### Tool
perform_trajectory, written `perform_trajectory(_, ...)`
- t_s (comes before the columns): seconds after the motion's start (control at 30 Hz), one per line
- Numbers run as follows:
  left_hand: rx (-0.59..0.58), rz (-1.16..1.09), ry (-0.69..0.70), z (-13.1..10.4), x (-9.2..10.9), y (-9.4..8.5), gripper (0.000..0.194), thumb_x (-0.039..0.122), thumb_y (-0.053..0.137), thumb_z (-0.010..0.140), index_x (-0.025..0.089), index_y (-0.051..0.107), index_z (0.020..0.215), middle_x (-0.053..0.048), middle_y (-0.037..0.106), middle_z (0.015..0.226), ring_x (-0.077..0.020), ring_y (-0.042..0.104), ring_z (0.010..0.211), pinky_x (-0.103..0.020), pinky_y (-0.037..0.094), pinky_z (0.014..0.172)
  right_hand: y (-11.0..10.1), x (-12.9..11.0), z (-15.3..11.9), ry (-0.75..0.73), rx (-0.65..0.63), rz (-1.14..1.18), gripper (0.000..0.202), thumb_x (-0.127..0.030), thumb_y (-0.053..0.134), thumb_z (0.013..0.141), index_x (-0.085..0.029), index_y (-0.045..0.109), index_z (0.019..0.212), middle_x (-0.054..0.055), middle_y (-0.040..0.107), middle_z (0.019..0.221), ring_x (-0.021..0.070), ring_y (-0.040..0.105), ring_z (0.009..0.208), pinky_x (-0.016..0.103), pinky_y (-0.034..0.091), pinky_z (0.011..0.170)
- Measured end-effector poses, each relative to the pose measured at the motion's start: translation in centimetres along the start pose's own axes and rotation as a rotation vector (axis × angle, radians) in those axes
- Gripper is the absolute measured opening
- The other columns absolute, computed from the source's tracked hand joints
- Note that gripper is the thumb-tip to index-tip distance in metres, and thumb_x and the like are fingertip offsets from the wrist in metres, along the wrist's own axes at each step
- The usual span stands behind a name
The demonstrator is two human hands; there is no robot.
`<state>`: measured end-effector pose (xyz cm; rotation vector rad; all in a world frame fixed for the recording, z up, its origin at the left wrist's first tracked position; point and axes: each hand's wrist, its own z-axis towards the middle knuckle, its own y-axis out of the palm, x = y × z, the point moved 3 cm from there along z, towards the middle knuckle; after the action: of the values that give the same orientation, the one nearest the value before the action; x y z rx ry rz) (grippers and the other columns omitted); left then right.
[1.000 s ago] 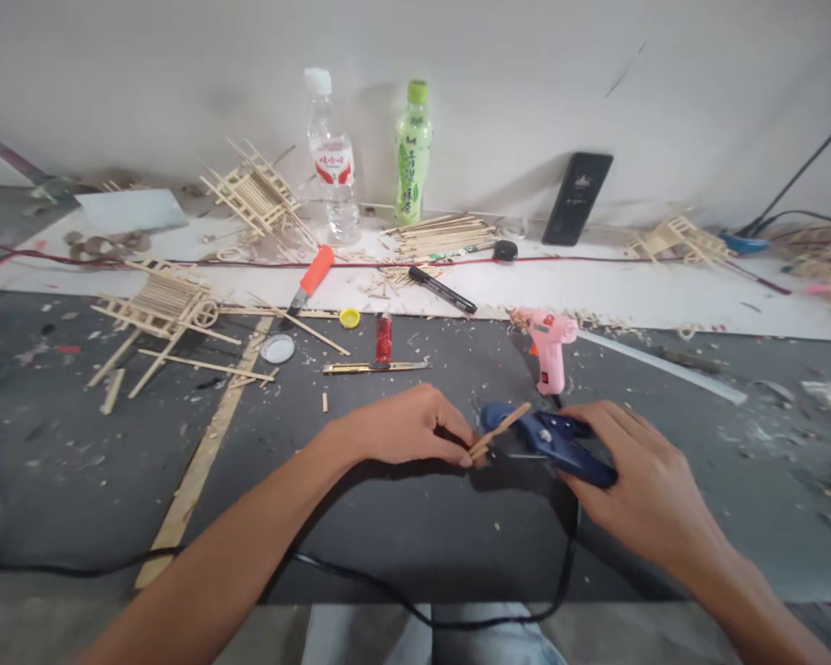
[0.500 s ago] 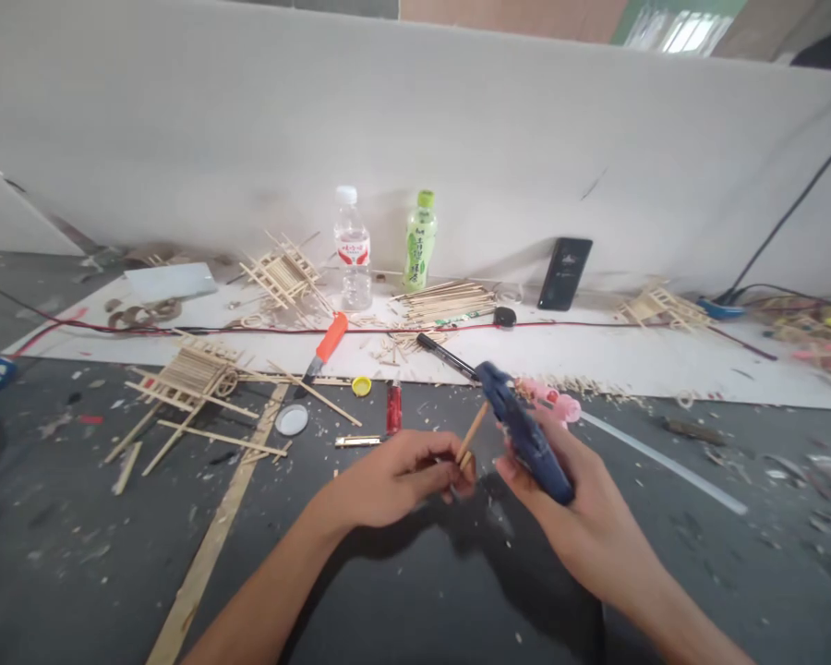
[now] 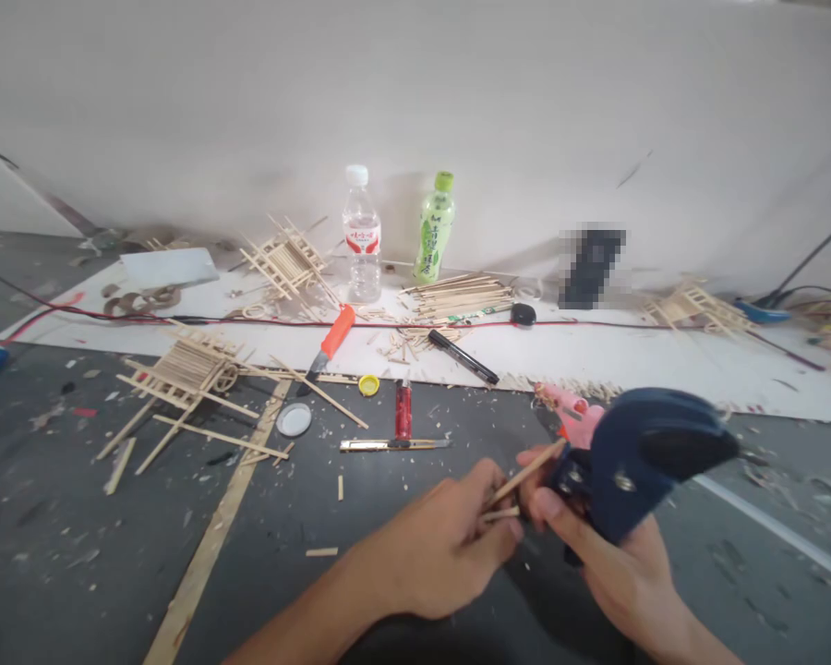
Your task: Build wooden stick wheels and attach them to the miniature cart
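Note:
My left hand (image 3: 457, 536) is closed, pinching thin wooden sticks (image 3: 530, 473); one points up to the right and a shorter end shows below it. The longer stick's tip reaches the edge of a dark blue hand tool (image 3: 655, 453) with a round pivot screw, which looks like a cutter. My right hand (image 3: 616, 554) is wrapped around that tool, its thumb and fingertips close to my left fingers. The tool's jaws are partly hidden, so whether they touch the stick I cannot tell. Just behind it lies a pink glue gun-like object (image 3: 574, 411), partly covered.
Stick-built carts (image 3: 186, 369) stand at the left and back. An orange-handled knife (image 3: 336, 332), a box cutter (image 3: 388, 445), a red lighter (image 3: 403, 406) and a black marker (image 3: 463, 357) lie ahead. Two bottles (image 3: 364, 240) stand by the wall near a stick pile (image 3: 457, 297). A cable (image 3: 283, 322) crosses the white board.
Both hands have come nearer and to the right. The blue tool has turned from edge-on to broadside, and the stick has tilted over toward it. The camera view has shifted slightly.

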<state>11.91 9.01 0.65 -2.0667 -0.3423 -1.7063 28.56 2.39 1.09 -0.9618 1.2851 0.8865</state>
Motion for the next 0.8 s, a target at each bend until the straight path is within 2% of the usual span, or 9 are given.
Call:
perform_trajectory(0.13, 0.034, 0.096, 0.023, -0.6, 0.7, -0.4, 0.021, 0.045, 0.044, 0.106, 0.025, 0.045, 0.109, 0.003, 0.057, 0.085, -0.0146, 0.053, 0.074, -0.026, 0.040, 0.068, -0.5, -0.9, -0.2, -0.105, 0.010, 0.016, 0.021, -0.045, 0.076, 0.091, -0.027, 0.071, 0.101, 0.000, 0.060, 0.065, 0.0195, 0.060, 0.061, 0.036, 0.055, 0.064)
perform_trajectory(0.23, 0.032, 0.289, 0.007, -0.4, 0.4, -0.5, 0.015, 0.040, 0.047, 0.104, 0.026, 0.045, 0.110, 0.005, 0.056, 0.078, -0.0149, 0.054, 0.067, -0.025, 0.037, 0.061, -1.3, -1.3, -0.2, -0.193, 0.044, -0.061, 0.019, -0.043, 0.076, 0.091, -0.027, 0.069, 0.101, 0.001, 0.062, 0.068, 0.0204, 0.060, 0.063, 0.035, 0.052, 0.061)
perform_trajectory(0.37, 0.036, 0.472, -0.001, 0.2, -0.1, -0.4, 0.014, 0.037, 0.045, 0.103, 0.026, 0.048, 0.110, 0.001, 0.061, 0.078, -0.0200, 0.058, 0.070, -0.029, 0.037, 0.065, -1.6, -1.0, 0.2, -0.176, 0.074, -0.141, 0.019, -0.044, 0.077, 0.090, -0.027, 0.069, 0.095, 0.001, 0.062, 0.069, 0.0203, 0.057, 0.060, 0.035, 0.047, 0.056)
perform_trajectory(0.43, 0.044, 0.546, -0.012, 0.2, 0.3, -0.3, 0.018, 0.037, 0.041, 0.104, 0.024, 0.049, 0.113, -0.002, 0.062, 0.078, -0.0236, 0.060, 0.071, -0.032, 0.040, 0.067, -1.5, -1.0, 0.5, -0.169, 0.066, -0.092, 0.020, -0.044, 0.079, 0.088, -0.026, 0.070, 0.091, 0.000, 0.060, 0.066, 0.0191, 0.056, 0.058, 0.034, 0.045, 0.054)
perform_trajectory(0.6, 0.095, 0.638, -0.005, -0.6, 1.5, 0.1, 0.027, 0.039, 0.035, 0.106, 0.023, 0.050, 0.122, -0.008, 0.069, 0.090, -0.0284, 0.067, 0.082, -0.035, 0.046, 0.071, -0.8, -1.1, 0.9, -0.087, -0.079, 0.241, 0.032, -0.042, 0.087, 0.079, -0.025, 0.071, 0.100, 0.000, 0.064, 0.067, 0.0188, 0.060, 0.058, 0.032, 0.051, 0.052)
perform_trajectory(0.7, 0.127, 0.631, -0.001, -1.1, 0.9, 0.7, 0.028, 0.041, 0.036, 0.105, 0.026, 0.052, 0.123, -0.008, 0.071, 0.094, -0.0271, 0.068, 0.085, -0.034, 0.046, 0.070, -0.6, -0.9, 0.8, -0.098, -0.164, 0.206, 0.030, -0.041, 0.089, 0.075, -0.025, 0.070, 0.090, 0.001, 0.065, 0.069, 0.0191, 0.062, 0.059, 0.033, 0.053, 0.054)
perform_trajectory(0.8, 0.173, 0.618, -0.023, -1.5, -0.1, 1.3, 0.037, 0.049, 0.035, 0.105, 0.025, 0.053, 0.127, -0.011, 0.071, 0.103, -0.0305, 0.070, 0.092, -0.037, 0.047, 0.074, -0.5, -0.6, 0.8, -0.134, -0.180, 0.099, 0.030, -0.045, 0.090, 0.071, -0.026, 0.073, 0.087, 0.004, 0.065, 0.068, 0.0229, 0.062, 0.058, 0.042, 0.054, 0.058)
